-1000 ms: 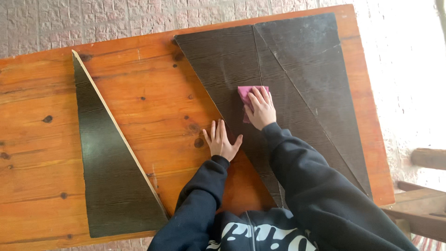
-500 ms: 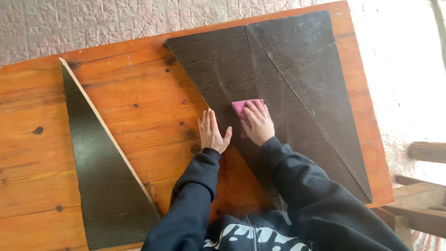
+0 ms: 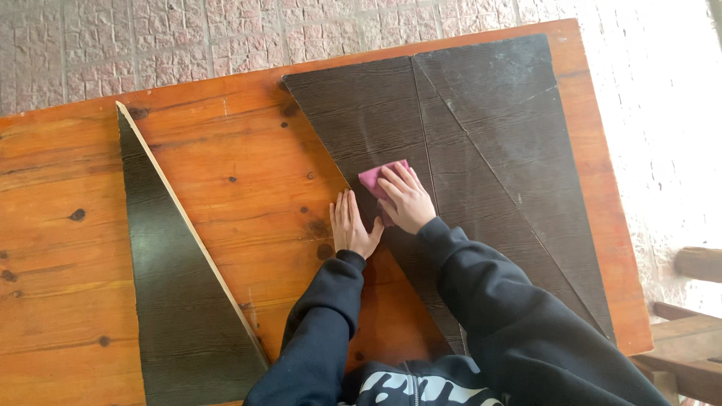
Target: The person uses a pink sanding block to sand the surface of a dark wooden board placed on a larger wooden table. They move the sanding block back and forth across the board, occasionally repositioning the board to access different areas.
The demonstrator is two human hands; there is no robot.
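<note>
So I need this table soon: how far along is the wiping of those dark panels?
Done: unclear, no clean patch shows. In hand: the right hand presses a pink cloth on the big panel; the left hand lies flat beside it. Left: the triangular panel is untouched.

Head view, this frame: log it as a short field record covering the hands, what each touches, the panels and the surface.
view: head camera, looking down
left hand: flat, palm down, on the wooden table at the edge of the large dark panel
right hand: pressed on a pink cloth
pink cloth: lies on the large dark panel, partly under the fingers
large dark panel: wood-grain, angular, on the table's right side
triangular dark panel: lies apart to the left, pale edge showing
sleeves: dark, both arms
ground: paving bricks beyond the table
</note>
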